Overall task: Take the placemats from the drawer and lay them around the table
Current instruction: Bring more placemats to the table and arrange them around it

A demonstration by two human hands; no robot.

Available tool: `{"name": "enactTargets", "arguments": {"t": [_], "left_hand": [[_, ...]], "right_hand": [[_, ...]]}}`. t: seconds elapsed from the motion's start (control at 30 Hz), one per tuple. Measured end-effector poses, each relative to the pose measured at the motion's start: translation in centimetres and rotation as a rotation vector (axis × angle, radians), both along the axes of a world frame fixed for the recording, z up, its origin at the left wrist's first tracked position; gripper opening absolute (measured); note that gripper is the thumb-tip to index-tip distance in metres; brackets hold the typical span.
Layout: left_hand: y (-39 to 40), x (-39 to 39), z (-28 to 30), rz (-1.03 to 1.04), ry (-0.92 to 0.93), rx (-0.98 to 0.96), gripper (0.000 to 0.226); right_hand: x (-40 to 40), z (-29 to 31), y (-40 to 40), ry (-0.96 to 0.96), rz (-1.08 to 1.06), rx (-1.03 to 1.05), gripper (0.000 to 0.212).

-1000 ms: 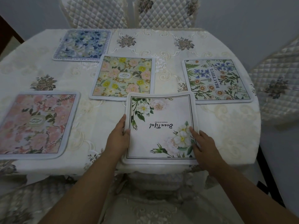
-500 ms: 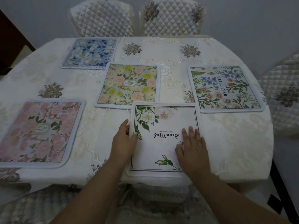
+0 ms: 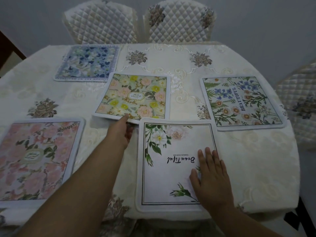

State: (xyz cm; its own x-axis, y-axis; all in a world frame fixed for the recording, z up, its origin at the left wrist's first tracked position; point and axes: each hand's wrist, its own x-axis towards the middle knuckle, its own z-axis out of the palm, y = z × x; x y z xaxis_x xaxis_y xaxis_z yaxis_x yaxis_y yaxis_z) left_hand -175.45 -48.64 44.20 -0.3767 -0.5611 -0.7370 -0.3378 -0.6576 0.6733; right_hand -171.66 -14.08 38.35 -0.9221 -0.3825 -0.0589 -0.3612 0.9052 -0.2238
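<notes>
Pink blossoms cover the placemat point(image 3: 36, 159) at the far left, lying flat on the bench point(image 3: 256, 168) near its front edge. Behind it, toward the chairs point(image 3: 136, 21), sits the blue floral placemat point(image 3: 87, 63). Next comes the left hand point(image 3: 122, 131), reaching forward with its thumb on the near edge of the yellow-and-pink stack of placemats point(image 3: 136, 96) in the middle; the fingers appear tucked beneath that lifted edge, gripping it, though they are largely hidden. Just right of it the white placemat point(image 3: 174, 165) lies at the front edge, its top corner tucked close to the stack. The right hand point(image 3: 212, 178) rests flat on it, fingers straight and together, pressing it down. Farthest right is the daisy placemat point(image 3: 242, 101). If the stack is dragged rather than lifted, it could probably catch the white mat's corner or rumple the tablecloth point(image 3: 171, 65), skewing the mats already laid.
</notes>
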Motion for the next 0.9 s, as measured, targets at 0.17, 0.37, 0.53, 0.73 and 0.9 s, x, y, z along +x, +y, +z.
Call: {"name": "enactTargets", "arguments": {"t": [0.17, 0.37, 0.53, 0.73, 0.9], "left_hand": [[0.2, -0.3, 0.5, -0.052, 0.112, -0.467, 0.010], [-1.9, -1.4, 0.4, -0.095, 0.242, -0.539, 0.013], [-4.6, -3.7, -1.7, -0.224, 0.253, -0.333, 0.026], [0.9, 0.0, -1.3, -0.587, -0.130, -0.948, 0.044], [12.2, 7.6, -2.2, -1.150, -0.147, -1.283, 0.062]], "right_hand": [[0.0, -0.1, -0.2, 0.005, -0.005, -0.001, 0.071], [0.0, 0.2, -0.1, 0.007, 0.000, 0.013, 0.072], [0.1, 0.3, -0.2, 0.003, -0.004, 0.002, 0.071], [-0.1, 0.2, -0.1, 0.001, 0.007, 0.013, 0.072], [-0.1, 0.5, -0.3, -0.006, 0.003, 0.022, 0.073]]}}
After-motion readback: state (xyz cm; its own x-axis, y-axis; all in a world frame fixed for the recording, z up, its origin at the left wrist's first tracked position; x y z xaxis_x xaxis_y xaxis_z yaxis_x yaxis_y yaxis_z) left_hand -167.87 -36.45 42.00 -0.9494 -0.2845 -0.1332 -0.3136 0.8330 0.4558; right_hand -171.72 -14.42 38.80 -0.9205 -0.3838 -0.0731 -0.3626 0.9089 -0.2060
